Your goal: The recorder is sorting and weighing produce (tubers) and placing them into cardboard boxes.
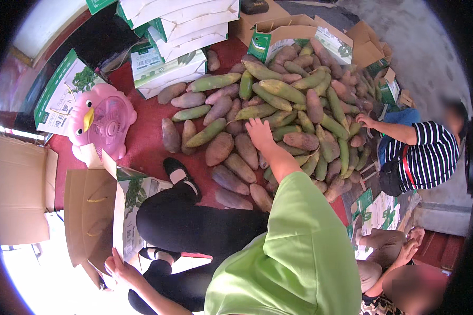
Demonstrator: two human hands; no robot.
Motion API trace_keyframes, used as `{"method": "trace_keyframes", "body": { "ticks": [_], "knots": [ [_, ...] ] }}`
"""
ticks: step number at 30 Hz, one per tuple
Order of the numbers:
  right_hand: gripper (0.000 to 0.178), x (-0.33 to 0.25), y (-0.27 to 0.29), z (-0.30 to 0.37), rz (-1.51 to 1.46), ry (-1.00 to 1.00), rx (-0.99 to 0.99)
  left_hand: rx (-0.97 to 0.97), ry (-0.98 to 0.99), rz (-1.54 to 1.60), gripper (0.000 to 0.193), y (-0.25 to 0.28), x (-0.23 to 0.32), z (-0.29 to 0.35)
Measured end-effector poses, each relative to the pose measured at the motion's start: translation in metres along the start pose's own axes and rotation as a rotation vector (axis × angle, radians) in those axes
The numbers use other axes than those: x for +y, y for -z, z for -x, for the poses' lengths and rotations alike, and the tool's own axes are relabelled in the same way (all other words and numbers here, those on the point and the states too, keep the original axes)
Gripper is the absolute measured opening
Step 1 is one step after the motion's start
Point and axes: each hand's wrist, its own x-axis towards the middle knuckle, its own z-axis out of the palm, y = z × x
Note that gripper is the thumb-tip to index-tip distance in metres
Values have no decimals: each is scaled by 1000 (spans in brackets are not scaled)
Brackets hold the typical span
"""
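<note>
A large pile of long radishes (278, 94), green and purplish brown, covers the red floor in front of me. My right hand (259, 135) reaches into its near side, fingers spread over the radishes, and nothing shows lifted in it. At the lower left an open cardboard box (92, 210) with brown inner walls and a white-and-green printed side stands beside my legs. On the upper edge of that side my left hand (123, 270) is closed, fingers gripping the board. Two rope handles show on the inner wall; the bottom of the box is mostly hidden.
A pink duck-shaped plastic stool (102, 121) stands left of the pile. White-and-green cartons (176, 31) are stacked at the back. An open carton (289, 29) borders the pile's far side. A co-worker in a striped shirt (428, 152) reaches in from the right; another person sits lower right.
</note>
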Motion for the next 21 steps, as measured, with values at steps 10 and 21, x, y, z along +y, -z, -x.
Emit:
{"method": "trace_keyframes", "body": {
  "ticks": [10, 21],
  "knots": [
    [37, 10, -29, -7, 136, 116, -25, -67, 27, 13, 37, 8, 1, 2],
    [21, 25, -33, 4, 177, 200, 52, -87, 113, -28, 38, 26, 33, -19]
  ]
}}
